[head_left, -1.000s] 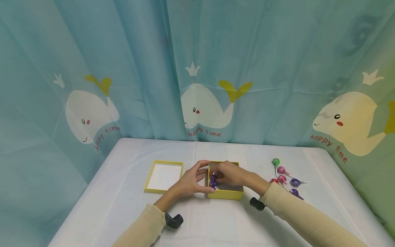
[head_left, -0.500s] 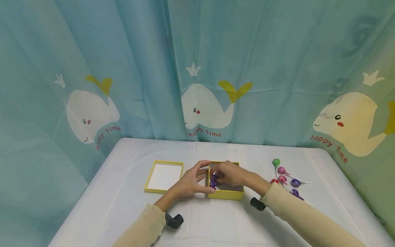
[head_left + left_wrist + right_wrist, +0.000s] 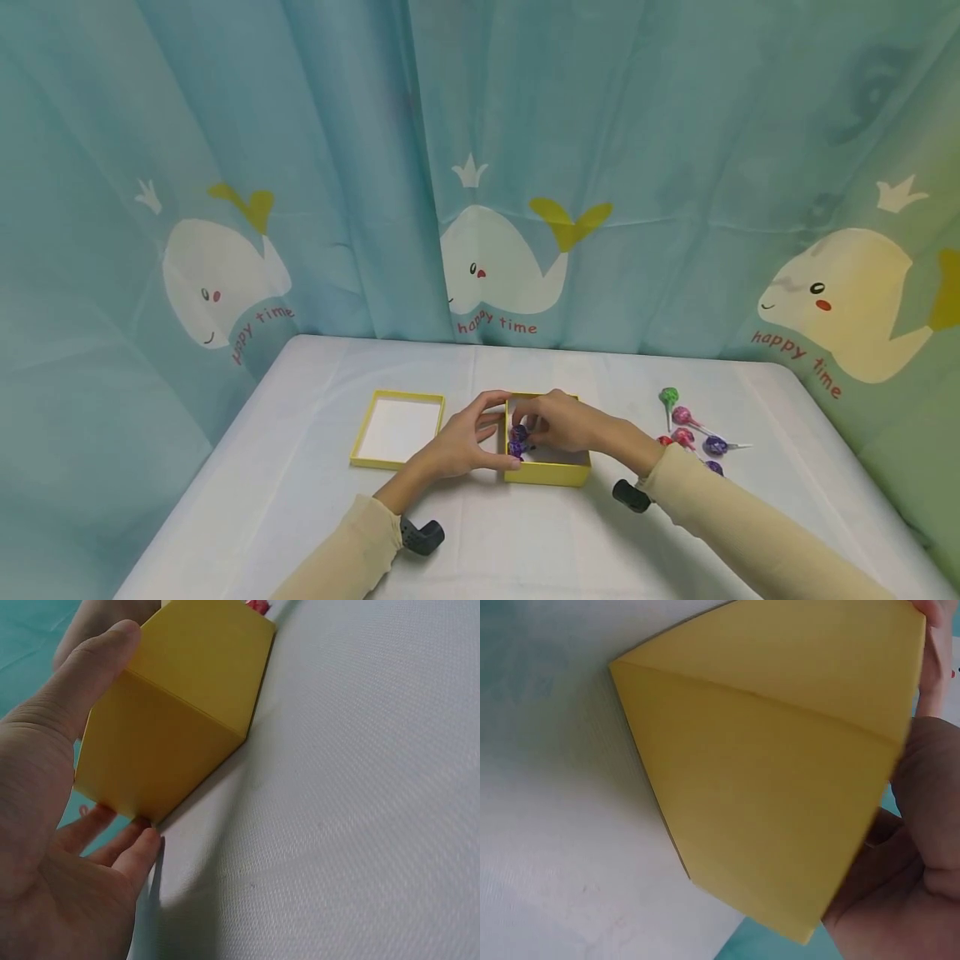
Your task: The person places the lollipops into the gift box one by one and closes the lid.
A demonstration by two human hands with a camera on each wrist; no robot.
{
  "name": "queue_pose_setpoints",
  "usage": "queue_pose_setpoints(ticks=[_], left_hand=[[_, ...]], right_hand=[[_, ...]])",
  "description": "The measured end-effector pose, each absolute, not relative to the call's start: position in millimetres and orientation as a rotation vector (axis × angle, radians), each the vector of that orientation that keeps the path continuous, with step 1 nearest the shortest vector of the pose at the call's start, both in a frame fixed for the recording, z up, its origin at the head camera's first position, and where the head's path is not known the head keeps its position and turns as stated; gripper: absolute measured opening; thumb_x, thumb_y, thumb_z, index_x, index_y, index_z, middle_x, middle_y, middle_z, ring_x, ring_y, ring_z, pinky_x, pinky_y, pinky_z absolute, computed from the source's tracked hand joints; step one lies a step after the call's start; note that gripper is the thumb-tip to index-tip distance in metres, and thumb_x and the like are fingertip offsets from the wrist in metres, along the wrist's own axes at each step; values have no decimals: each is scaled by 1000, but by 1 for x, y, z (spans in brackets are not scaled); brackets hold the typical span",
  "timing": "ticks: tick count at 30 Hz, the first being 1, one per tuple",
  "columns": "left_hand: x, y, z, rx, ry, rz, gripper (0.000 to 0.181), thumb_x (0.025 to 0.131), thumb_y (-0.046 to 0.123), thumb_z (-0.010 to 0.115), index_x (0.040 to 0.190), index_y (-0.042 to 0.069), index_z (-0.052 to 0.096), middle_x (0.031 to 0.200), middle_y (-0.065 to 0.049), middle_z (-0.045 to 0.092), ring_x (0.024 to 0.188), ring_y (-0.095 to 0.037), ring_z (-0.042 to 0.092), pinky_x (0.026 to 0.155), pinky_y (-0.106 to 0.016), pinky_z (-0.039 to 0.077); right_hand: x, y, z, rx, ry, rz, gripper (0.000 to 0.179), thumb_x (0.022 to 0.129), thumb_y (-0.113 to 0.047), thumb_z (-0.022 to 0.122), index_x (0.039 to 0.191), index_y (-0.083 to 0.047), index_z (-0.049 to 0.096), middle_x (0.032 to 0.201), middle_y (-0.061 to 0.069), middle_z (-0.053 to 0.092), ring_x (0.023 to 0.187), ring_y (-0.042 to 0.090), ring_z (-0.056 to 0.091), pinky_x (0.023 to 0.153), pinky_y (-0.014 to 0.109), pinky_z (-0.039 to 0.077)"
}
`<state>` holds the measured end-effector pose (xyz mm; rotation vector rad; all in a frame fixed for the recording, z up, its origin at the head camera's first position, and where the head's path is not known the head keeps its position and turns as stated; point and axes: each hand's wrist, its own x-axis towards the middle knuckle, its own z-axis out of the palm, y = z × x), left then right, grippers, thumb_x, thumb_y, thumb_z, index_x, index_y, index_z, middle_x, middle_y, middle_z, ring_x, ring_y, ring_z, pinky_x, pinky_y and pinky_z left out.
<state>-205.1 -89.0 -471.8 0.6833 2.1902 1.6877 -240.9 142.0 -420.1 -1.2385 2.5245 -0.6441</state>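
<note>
Right under the right grip (image 3: 561, 420), it's purple lollipop (image 3: 520, 432) pinched, inside the yellow box (image 3: 549, 473)! Left grip (image 3: 459, 442) clasps the box's near end, thumb and fingers spread wide; beyond it lies the lid (image 3: 397, 425). Well right of both grips, loose lollipops (image 3: 683, 437) dot the table (image 3: 495, 542).

Not much from where I'm standing, tbh: the right hand (image 3: 558, 419) has shifted slightly towards the right side of the box (image 3: 547, 474), and its sleeve (image 3: 750, 525) now covers the stick of the nearer purple lollipop (image 3: 714, 468), right of the box. That stick was poking out a second ago.
</note>
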Motion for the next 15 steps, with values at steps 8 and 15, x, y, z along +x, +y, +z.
queue_pose_setpoints(ticks=[8,15], left_hand=[[-205,-89,-471,684,2197,1677,97,79,25,92,157,15,34,163,-9,33,146,-30,42,116,-34,42],[-205,-89,-470,680,2191,1679,95,79,23,92,155,18,35,162,-9,34,146,-30,42,116,-34,42]], right_hand=[[-237,148,-406,-1276,2527,-630,29,89,1,77,117,-3,71,99,11,74,80,13,69,75,26,63],[-235,159,-399,-1362,2510,-683,33,89,3,75,122,-2,69,100,12,72,77,9,68,73,36,64]])
